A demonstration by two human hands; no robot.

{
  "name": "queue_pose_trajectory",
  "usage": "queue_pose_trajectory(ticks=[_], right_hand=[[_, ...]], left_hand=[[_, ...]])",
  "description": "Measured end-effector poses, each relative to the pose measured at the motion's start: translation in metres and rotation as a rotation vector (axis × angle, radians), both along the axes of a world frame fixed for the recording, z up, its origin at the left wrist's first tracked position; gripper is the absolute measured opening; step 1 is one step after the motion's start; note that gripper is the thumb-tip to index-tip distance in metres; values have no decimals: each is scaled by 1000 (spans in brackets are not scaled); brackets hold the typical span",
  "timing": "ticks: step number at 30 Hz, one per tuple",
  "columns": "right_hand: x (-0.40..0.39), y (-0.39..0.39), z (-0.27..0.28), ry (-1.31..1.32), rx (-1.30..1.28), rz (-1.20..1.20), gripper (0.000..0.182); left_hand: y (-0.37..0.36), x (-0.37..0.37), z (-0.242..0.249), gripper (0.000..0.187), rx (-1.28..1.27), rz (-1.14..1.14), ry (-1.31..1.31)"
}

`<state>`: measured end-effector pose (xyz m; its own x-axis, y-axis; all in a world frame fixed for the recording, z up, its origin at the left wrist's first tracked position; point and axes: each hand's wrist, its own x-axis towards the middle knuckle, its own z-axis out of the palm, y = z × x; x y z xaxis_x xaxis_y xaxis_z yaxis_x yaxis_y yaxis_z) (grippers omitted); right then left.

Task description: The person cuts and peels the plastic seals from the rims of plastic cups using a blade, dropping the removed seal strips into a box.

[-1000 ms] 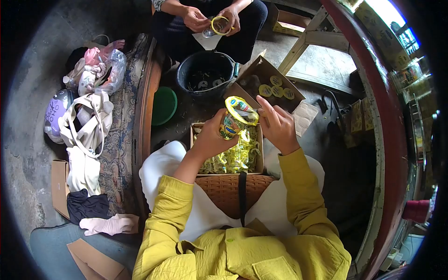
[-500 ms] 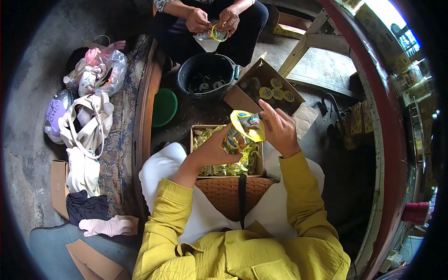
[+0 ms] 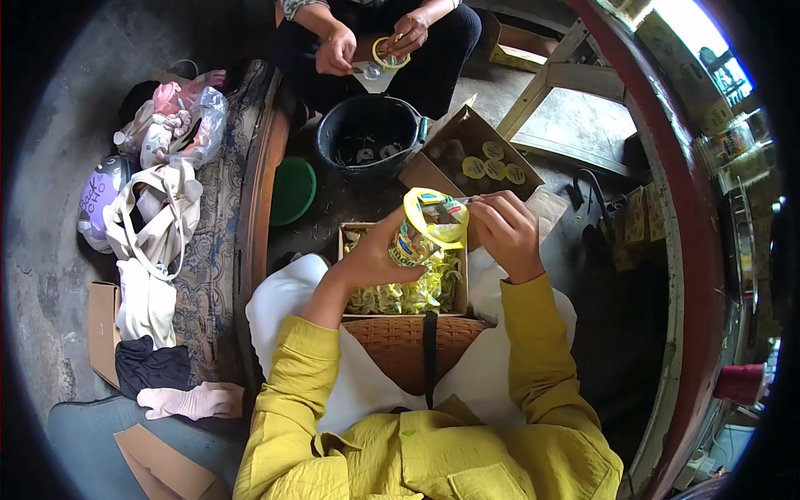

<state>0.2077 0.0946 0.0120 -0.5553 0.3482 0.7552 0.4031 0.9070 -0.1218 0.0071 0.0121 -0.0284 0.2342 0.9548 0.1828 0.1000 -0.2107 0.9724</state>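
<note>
Above the cardboard box [image 3: 463, 283] of yellow wrappers [image 3: 408, 292], the left hand [image 3: 373, 258] gripped a yellow packet [image 3: 421, 229] from below, while the right hand [image 3: 504, 229] pinched its upper right edge. A black bucket [image 3: 371, 125] stood well beyond, with bare floor [image 3: 350, 204] between.

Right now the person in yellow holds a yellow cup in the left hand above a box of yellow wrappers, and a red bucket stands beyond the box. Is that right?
One detail is wrong: the bucket beyond the box is black, not red, as the head view shows. The left hand does hold the yellow cup above the box of wrappers.
</note>
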Motion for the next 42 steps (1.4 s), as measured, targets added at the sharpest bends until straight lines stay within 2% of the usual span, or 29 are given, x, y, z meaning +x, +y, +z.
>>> queue_pose_trajectory(ticks=[2,8,11,14,35,38,42], right_hand=[[1,1,0,21,15,-17,19],[-2,-2,-1,28,65,-35,19],[-4,-4,-1,30,93,-17,19],[-3,-4,-3,20,97,2,19],[-4,-1,-13,59,60,55,20],[-6,-2,-13,67,39,48,20],[-8,-2,-12,90,4,49,20]], left_hand=[[1,0,13,62,-9,59,17],[3,-1,5,58,146,223,281],[6,2,5,57,181,217,198],[6,8,2,55,207,262,229],[4,1,-2,54,113,161,201],[4,0,-3,58,124,149,199],[0,2,0,65,7,84,156]])
